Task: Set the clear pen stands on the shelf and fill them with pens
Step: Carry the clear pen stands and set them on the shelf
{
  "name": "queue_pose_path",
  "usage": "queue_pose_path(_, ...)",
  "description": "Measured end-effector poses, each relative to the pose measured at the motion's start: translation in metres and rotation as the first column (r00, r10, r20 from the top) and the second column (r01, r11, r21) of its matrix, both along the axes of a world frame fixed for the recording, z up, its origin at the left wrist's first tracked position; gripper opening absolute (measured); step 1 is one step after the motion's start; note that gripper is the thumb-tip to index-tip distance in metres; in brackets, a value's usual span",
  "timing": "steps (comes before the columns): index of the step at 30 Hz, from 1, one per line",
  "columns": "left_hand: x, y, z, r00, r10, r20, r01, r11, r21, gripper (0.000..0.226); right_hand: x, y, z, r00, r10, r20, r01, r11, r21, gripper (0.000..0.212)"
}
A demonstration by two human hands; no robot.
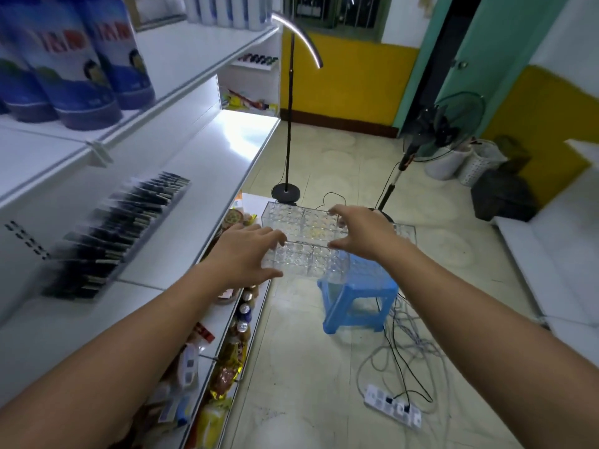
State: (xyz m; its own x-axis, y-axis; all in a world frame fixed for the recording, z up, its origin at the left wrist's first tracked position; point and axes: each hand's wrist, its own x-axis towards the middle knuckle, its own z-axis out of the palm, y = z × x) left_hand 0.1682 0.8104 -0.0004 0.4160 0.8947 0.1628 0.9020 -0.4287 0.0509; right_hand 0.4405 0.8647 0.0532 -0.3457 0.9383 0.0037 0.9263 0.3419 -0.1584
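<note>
Two clear pen stands [319, 233] are seen lying side by side on a blue stool [356, 298], directly beneath both outstretched hands. The left hand [246, 254] is spread wide, with thumb and fingers bracketing the left end of the near stand [304, 260]. The right hand [359, 231] is likewise held wide, its fingers and thumb spanning the far stand [301, 222] just beyond. Whether skin already meets plastic cannot be told. The wide spans are judged to suit the broad, smooth boxes, so that each may be clamped across its width. No pens are seen in them, so light lifting is expected. Left of the left hand, a blurred filled stand [113, 234] is set on the white shelf [201, 176], judged to be where these belong.
</note>
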Motion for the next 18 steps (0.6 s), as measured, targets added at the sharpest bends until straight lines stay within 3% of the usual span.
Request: queue_pose_path(18, 0.037, 0.133, 0.005, 0.999, -0.038, -0.001, 0.038, 0.999, 0.004, 0.063, 0.039, 0.139, -0.013, 1.000, -0.004, -0.023, 0.004, 1.000, 0.007, 0.079)
